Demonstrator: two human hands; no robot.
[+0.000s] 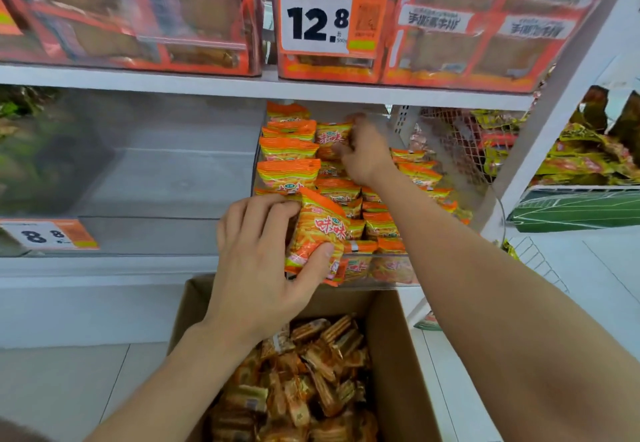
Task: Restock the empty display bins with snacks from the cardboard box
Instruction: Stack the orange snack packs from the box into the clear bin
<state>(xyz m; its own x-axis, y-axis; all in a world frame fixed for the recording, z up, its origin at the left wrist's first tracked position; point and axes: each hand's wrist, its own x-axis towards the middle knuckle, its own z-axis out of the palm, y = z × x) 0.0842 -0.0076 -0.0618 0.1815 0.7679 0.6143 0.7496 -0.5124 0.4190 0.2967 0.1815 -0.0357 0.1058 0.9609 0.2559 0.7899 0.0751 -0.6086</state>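
Gripping orange packet [322, 230]: left fingers [266, 214] | right fingers [348, 149] pinch binned packet [329, 136] | tag [317, 19] 12.8

free: left bin [166, 178] | blocked: right bin [391, 268], packets [288, 149] seemingly reach shelf [207, 83]

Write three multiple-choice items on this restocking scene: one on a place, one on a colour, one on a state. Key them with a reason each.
1. Where is the cardboard box?
A. on the top shelf
B. below the bin of packets
C. in the wire basket

2. What colour is the packet in the left hand?
A. blue
B. black
C. orange

3. What is the left hand doing?
A. gripping the packet
B. lying flat on the shelf
C. hanging empty

Key:
1. B: the box sits under the front of the clear bin.
2. C: the wrapper is orange with red characters.
3. A: fingers and thumb curl round the packet.
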